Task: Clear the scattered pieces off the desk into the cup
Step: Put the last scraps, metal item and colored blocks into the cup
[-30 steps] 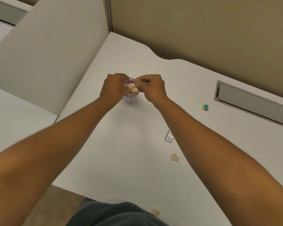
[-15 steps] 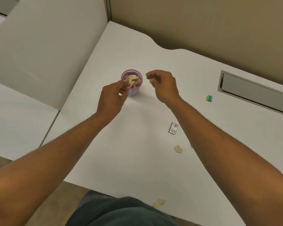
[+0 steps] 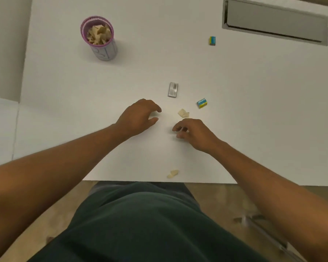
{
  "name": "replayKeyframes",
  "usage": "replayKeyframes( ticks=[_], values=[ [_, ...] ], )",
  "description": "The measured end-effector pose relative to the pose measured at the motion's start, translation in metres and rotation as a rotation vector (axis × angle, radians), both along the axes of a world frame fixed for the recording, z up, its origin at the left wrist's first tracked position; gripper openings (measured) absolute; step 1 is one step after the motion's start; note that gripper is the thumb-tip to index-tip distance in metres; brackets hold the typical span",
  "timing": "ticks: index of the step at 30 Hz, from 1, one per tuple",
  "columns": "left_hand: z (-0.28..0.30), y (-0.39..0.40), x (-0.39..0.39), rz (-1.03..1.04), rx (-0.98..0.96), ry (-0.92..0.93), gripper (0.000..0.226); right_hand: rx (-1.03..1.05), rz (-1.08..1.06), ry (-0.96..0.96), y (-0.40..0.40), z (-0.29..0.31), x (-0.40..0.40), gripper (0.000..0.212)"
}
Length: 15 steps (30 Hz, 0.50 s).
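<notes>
Both the left hand [image 3: 138, 118] and right hand [image 3: 192, 132] hover half-curled, seemingly empty, so the scraps [image 3: 183, 113] just beyond the right hand may slip a hasty pinch, and the cup [image 3: 100, 39] looks nearly full.

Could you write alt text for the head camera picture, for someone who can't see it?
Two bare hands, left and right, reach over a white desk toward tan pieces. More pieces lie near the desk's front edge, and a pink-rimmed cup of pieces stands far left.
</notes>
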<state>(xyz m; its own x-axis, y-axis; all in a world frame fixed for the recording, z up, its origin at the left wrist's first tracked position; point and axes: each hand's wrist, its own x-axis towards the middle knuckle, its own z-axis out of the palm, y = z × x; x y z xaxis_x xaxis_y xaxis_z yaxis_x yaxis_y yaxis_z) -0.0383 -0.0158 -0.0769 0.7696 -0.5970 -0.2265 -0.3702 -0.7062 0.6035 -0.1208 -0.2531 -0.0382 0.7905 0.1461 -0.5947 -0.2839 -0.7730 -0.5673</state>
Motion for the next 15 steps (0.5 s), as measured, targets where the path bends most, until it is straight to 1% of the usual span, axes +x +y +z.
replayKeyframes(
  ticks=[5, 10, 13, 15],
  values=[
    [-0.009, -0.007, -0.014, -0.052, 0.038, 0.017, 0.026, -0.028, 0.096, 0.020, -0.006, -0.010, -0.035, 0.024],
    [-0.005, -0.017, -0.017, -0.100, 0.076, 0.007, 0.026, -0.027, 0.392, -0.029, 0.007, -0.015, -0.073, 0.038],
    [-0.001, -0.023, -0.018, -0.130, 0.096, 0.013, 0.028, -0.030, 0.524, -0.076, 0.014, -0.022, -0.088, 0.051],
    [0.001, -0.024, -0.020, -0.138, 0.100, 0.023, 0.028, -0.056, 0.582, -0.082, 0.017, -0.028, -0.098, 0.056]
  ],
)
